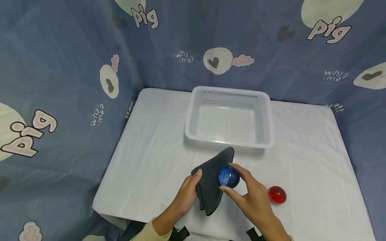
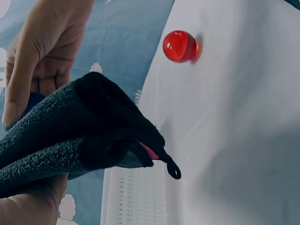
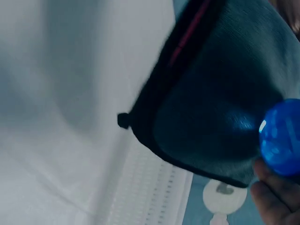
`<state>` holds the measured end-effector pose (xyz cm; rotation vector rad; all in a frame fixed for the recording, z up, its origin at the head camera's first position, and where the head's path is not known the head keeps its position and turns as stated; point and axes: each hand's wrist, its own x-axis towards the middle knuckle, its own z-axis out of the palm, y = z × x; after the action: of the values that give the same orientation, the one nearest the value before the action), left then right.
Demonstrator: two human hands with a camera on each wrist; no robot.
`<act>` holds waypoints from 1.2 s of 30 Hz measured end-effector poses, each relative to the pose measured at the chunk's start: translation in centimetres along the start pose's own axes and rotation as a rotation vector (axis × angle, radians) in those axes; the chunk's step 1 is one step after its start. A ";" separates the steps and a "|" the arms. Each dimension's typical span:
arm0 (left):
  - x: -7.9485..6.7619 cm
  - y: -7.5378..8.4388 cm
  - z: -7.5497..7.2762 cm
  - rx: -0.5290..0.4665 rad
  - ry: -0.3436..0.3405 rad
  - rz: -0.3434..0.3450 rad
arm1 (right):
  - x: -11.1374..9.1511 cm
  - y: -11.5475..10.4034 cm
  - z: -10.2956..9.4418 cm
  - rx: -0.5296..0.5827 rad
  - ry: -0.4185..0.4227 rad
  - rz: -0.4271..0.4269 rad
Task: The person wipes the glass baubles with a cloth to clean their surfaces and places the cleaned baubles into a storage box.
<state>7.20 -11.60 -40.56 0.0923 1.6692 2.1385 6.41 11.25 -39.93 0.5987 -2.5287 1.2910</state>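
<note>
My left hand (image 1: 188,190) grips a folded dark grey towel (image 1: 211,180) near its left corner, thumb on top. A small hanging loop (image 2: 173,168) sticks out from the towel's edge in the left wrist view. My right hand (image 1: 251,195) pinches a translucent blue ball (image 1: 229,177) between thumb and fingers, close against the towel's face. From the right wrist, the blue ball (image 3: 282,137) shows at the right edge with fingertips below it. A glossy red ball (image 1: 277,194) sits on the white table just right of my right hand.
Behind the towel stands a white perforated plastic basket (image 1: 229,145), with nothing in it. A white sheet covers the table (image 1: 144,160). Blue printed curtains (image 1: 169,40) hang behind and along both sides.
</note>
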 end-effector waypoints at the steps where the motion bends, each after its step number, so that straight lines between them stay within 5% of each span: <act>1: 0.1 0.0 0.1 -0.016 0.001 0.003 | 0.1 0.0 0.3 -0.007 0.013 -0.021; 9: 0.2 0.0 0.7 -0.139 0.005 0.064 | 0.3 -0.4 3.0 -0.078 0.181 -0.241; 14: 0.1 0.1 0.6 -0.067 0.063 0.078 | -0.1 -0.9 3.8 -0.139 0.121 -0.259; 26: -0.1 -0.2 0.6 0.148 0.125 0.129 | 0.6 -1.7 3.5 -0.164 0.045 -0.125; 36: 0.2 -1.1 0.4 0.044 0.115 0.071 | 0.9 -2.1 3.3 -0.220 -0.071 0.042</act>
<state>7.48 -10.95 -41.53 0.0428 1.8033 2.1970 6.47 7.22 -40.01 0.5543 -2.7059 1.0017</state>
